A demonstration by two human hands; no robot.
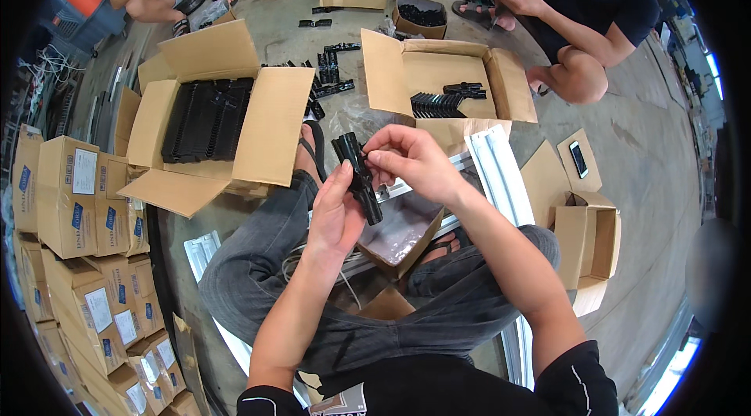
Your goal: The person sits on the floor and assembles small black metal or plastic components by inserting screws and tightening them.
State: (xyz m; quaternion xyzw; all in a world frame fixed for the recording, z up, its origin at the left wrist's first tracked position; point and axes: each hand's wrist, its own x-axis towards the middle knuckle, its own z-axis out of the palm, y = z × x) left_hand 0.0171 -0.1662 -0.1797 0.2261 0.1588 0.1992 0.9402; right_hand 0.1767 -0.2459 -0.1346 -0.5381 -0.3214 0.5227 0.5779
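Observation:
My left hand (336, 209) is closed round a long black tubular bracket (364, 191), tilted upright in front of my lap. The fingertips of my right hand (415, 158) are pinched together against the bracket's right side, near its middle; whatever they hold there is too small to make out. Just below both hands, between my legs, stands a small cardboard box (426, 242) with a clear plastic bag (399, 228) inside.
An open carton (149, 123) packed with black parts stands left; another (512, 84) holds several brackets. Loose black brackets (328, 68) lie between them. White metal rails (501, 173) run beside my legs. A phone (578, 159) lies on cardboard at right. Two people sit opposite, handling black parts.

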